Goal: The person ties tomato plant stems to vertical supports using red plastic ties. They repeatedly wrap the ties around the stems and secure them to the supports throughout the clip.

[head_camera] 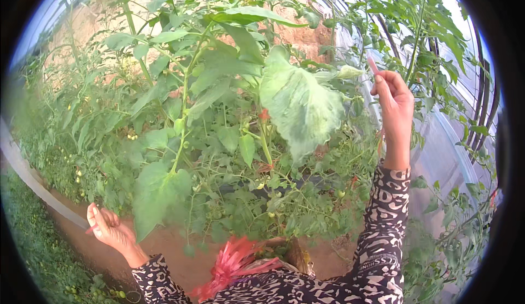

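My right hand [393,94] is raised at the upper right, thumb and fingertips pinched on a pale pink plastic strip [372,64] that points upward. Low at the left, my left hand [108,228] has its fingers curled, with a short piece of red plastic strip [92,229] showing at the thumb side. Between the hands stand leafy tomato plants; a big pale leaf [301,103] is near my right hand, and a green leaf [158,193] hangs to the right of my left hand. A bunch of red plastic strips [233,267] lies at my waist. A red tie [264,114] is around or beside a stem.
Small green tomatoes [341,194] hang low in the foliage. Behind the plants rises an earthen wall [301,37]. Clear plastic sheeting [439,148] and dark poles [484,98] stand at the right. A pale curved band [41,189] crosses the left, above brown soil [176,246].
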### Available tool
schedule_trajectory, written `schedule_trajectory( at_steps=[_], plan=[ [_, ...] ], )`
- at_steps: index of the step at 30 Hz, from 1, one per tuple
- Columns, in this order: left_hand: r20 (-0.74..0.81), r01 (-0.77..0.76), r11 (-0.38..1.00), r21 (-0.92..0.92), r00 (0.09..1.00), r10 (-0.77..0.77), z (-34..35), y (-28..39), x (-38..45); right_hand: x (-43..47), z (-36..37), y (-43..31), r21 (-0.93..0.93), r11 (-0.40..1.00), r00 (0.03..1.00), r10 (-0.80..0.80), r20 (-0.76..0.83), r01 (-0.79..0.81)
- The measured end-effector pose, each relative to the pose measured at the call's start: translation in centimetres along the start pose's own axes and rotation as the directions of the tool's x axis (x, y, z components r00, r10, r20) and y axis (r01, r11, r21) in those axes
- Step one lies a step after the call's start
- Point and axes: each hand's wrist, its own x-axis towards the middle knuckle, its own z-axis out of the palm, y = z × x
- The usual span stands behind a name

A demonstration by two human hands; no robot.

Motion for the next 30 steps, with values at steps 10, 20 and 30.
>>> schedule_trajectory(
  at_steps=[10,20,30],
  plan=[
    [0.765,-0.599,0.742,0.301,0.616,0.187,27.0,15.5,3.7,18.3,15.8,5.3,-0.252,0.933,0.779,-0.046,0.625,0.257],
    [0.736,-0.383,0.647,0.66,0.501,-0.455,41.1,9.3,8.0,19.2,27.1,9.4,0.245,0.921,0.544,-0.044,0.838,-0.304],
    [0.765,-0.172,0.767,0.618,0.357,-0.536,44.7,3.3,8.9,18.2,27.2,7.8,0.47,0.466,0.393,-0.258,0.883,-0.75]
  ],
)
